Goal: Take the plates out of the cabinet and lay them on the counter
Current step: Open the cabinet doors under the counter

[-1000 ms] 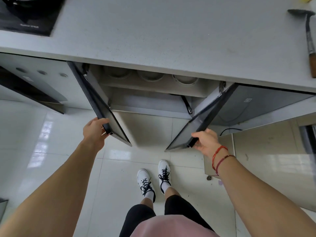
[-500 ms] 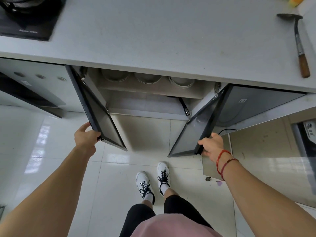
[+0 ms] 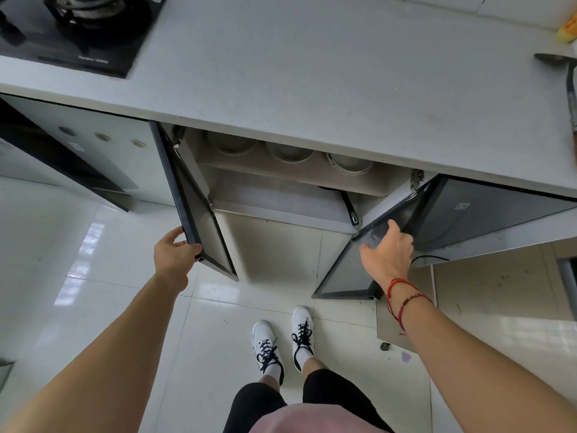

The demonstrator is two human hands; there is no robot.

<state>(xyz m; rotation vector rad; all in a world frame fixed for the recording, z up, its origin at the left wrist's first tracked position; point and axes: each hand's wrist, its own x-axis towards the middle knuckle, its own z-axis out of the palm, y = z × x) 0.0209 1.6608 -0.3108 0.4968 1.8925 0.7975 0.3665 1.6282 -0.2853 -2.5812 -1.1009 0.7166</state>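
- Grey desk [image 3: 312,73], stove [image 3: 78,29] at left, glossy floor [image 3: 93,276] below.
- Plates [image 3: 290,153] sat on the upper shelf of the cabinet [image 3: 281,195].
- Left grip [image 3: 175,251] clasped the left door [image 3: 199,220]; right grip [image 3: 387,248] spread by the right door [image 3: 346,276].

Both arms stretch forward and down; left hand [image 3: 175,254] grips the cabinet door [image 3: 199,210] edge, right hand [image 3: 387,251] seems open, fingers loosely spread
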